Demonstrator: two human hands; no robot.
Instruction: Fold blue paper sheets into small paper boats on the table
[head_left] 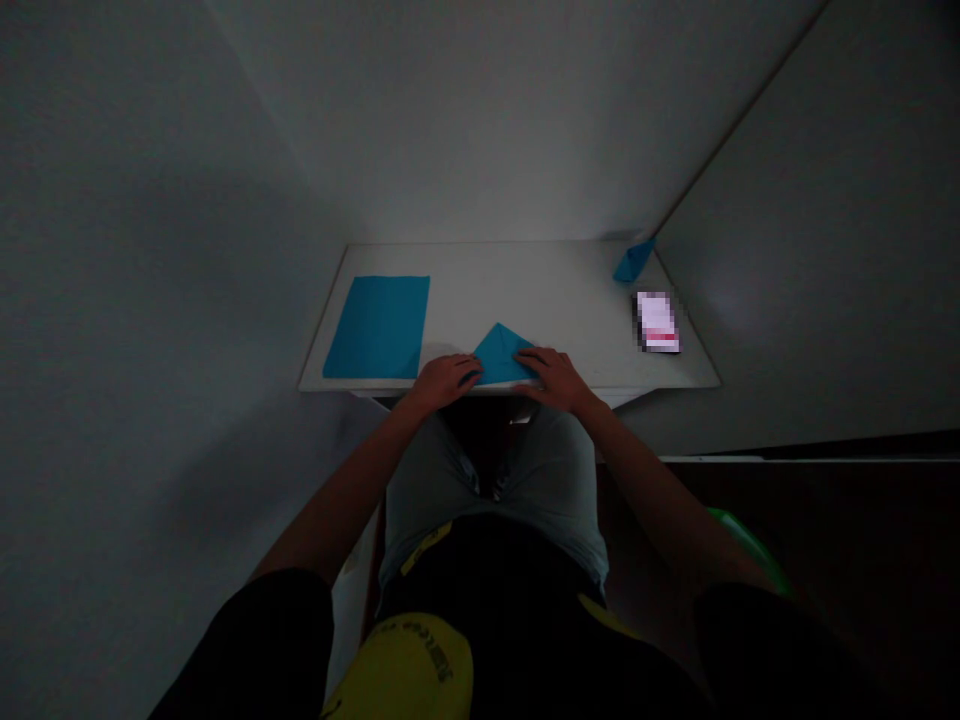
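Folded blue paper (pixel 501 355), a triangle with its peak pointing to 12 o'clock, lies at the near middle edge of a white tabletop (pixel 525 285), at 6 o'clock on its surface. At 9 o'clock, a flat blue sheet (pixel 379 327) lies just beside it, untouched. The left hand (pixel 444 382) rests open, palm down, with its fingertips on the triangle's left corner. The right hand (pixel 556 378) also lies open and flat, with its fingers across the right corner. Neither hand grips anything. At 3 o'clock sits a small pink and white card (pixel 658 322), blurred. At 1 o'clock, in the far right corner, stands a small blue folded shape (pixel 634 262).
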